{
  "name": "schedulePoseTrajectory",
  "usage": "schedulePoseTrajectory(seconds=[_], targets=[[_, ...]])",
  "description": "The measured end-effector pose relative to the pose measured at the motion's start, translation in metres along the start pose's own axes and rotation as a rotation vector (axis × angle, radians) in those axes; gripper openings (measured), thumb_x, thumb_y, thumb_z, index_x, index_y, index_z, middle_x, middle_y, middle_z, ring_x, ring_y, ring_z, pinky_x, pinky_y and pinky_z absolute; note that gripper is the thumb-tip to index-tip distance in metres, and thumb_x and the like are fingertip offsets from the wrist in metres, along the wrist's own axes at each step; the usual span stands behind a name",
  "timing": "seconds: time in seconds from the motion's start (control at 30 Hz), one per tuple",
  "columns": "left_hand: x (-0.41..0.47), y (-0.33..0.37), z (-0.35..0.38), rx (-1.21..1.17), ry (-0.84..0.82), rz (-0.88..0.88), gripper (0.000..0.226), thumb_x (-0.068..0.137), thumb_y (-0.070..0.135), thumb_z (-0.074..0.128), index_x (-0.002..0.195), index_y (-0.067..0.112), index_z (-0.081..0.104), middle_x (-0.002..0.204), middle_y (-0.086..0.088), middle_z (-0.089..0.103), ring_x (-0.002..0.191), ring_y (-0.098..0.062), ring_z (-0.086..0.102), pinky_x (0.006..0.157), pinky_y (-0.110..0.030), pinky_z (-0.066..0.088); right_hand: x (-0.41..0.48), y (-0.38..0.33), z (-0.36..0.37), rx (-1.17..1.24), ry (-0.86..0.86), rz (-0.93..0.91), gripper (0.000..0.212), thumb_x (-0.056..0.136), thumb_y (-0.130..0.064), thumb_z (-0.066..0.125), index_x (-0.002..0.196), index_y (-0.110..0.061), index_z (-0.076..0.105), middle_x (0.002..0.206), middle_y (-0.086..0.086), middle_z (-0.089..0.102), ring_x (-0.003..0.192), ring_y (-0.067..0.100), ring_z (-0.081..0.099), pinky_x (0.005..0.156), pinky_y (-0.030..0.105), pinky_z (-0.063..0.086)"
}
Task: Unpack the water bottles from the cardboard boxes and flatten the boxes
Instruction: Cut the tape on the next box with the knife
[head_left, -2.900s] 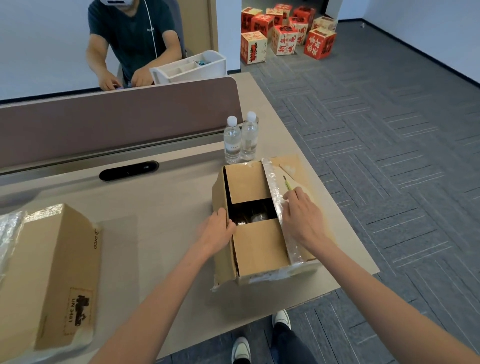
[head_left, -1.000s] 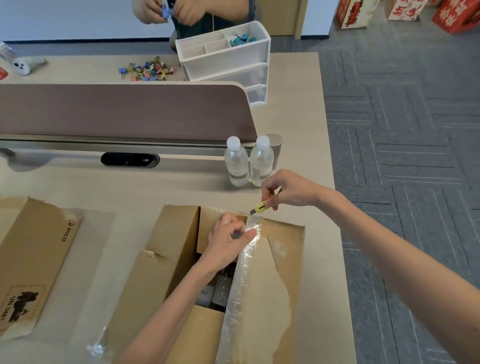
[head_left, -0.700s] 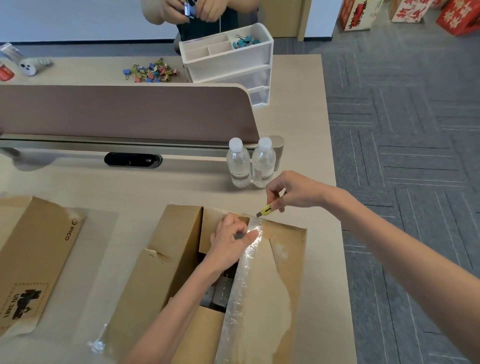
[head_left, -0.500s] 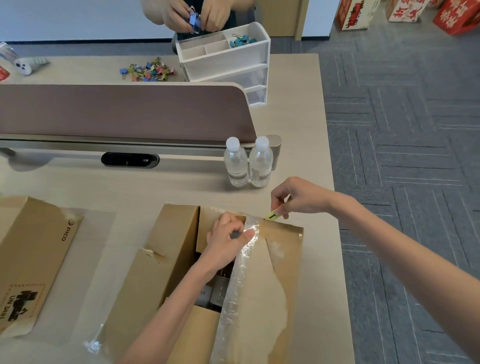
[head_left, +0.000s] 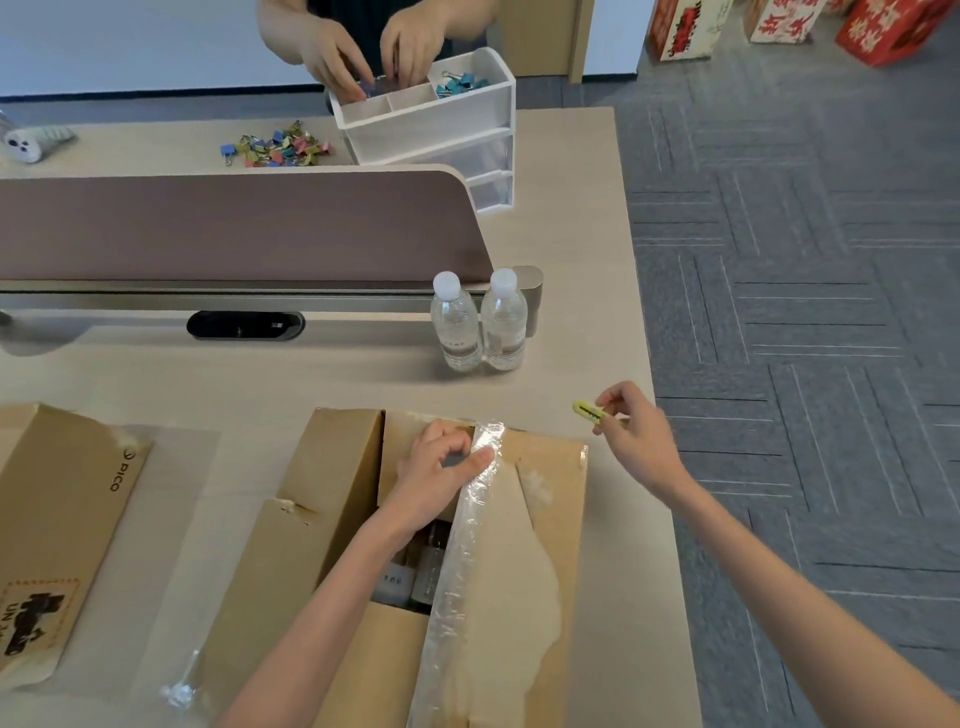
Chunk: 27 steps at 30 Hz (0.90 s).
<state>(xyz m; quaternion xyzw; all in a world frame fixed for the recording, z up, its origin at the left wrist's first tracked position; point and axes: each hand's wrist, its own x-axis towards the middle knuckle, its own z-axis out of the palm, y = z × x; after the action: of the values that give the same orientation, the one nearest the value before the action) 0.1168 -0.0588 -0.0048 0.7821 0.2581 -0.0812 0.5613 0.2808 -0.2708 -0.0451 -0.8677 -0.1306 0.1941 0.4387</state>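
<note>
Bright, even room light, soft shadows beside the water bottles (head_left: 458, 327), shiny glare on the clear tape (head_left: 464, 556), right hand (head_left: 638, 441) slightly blurry, edges bent.

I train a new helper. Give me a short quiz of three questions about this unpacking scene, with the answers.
1. True or false: the yellow cutter lies on the table.
2. How many water bottles stand on the table? A one, B two, C four.
3. Which hand grips the taped flap of the open cardboard box?
Key: 1 false, the right hand holds it. 2 B. 3 The left hand.
</note>
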Motion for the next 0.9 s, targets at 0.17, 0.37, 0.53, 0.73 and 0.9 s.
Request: schedulePoseTrajectory(seconds=[0.17,0.37,0.53,0.73,0.9], targets=[[0.002,-0.005,-0.002,0.012,-0.004,0.014,0.042,0.069,0.072,0.056,0.06,0.032,0.045,0.078,0.03,0.042,0.095,-0.013,0.046,0.111,-0.056,0.027,-0.048,0.056,0.014,-0.335,-0.021,0.021,0.032,0.086,0.001,0.044,0.113,-0.015,0.043,0.097,0.004,0.058,0.079,0.027,0.056,0.061,0.036,0.039],[0.001,-0.01,-0.008,-0.006,-0.038,-0.013,0.061,0.069,0.073,0.056,0.077,0.013,0.052,0.094,0.01,0.044,0.107,-0.017,0.048,0.111,-0.05,0.032,-0.08,0.093,0.031,-0.584,-0.047,-0.068,0.067,0.065,0.014,0.047,0.129,-0.004,0.048,0.115,0.013,0.056,0.104,0.033,0.055,0.081,0.039,0.047],[-0.002,-0.009,-0.011,0.028,-0.04,-0.026,0.044,0.072,0.07,0.059,0.065,0.028,0.051,0.096,0.004,0.043,0.106,-0.021,0.049,0.112,-0.043,0.031,-0.087,0.092,0.037,-0.548,-0.023,-0.012,0.058,0.074,0.012,0.045,0.128,-0.008,0.047,0.118,0.007,0.054,0.105,0.028,0.052,0.083,0.035,0.045],[-0.001,0.003,-0.004,0.073,0.029,0.061,0.043,0.071,0.072,0.055,0.059,0.032,0.045,0.083,0.008,0.042,0.082,-0.008,0.045,0.092,-0.039,0.031,-0.089,0.085,0.025,-0.466,0.078,0.013,0.042,0.077,0.011,0.053,0.117,-0.002,0.057,0.119,0.011,0.055,0.099,0.031,0.057,0.077,0.04,0.048],[-0.01,0.029,0.001,0.042,0.041,0.181,0.05,0.08,0.065,0.064,0.062,0.024,0.041,0.079,0.007,0.042,0.081,-0.008,0.043,0.082,-0.031,0.032,-0.085,0.069,0.003,-0.232,0.21,0.036,0.025,0.094,-0.003,0.049,0.115,-0.011,0.057,0.117,-0.004,0.054,0.102,0.015,0.058,0.076,0.032,0.048]])
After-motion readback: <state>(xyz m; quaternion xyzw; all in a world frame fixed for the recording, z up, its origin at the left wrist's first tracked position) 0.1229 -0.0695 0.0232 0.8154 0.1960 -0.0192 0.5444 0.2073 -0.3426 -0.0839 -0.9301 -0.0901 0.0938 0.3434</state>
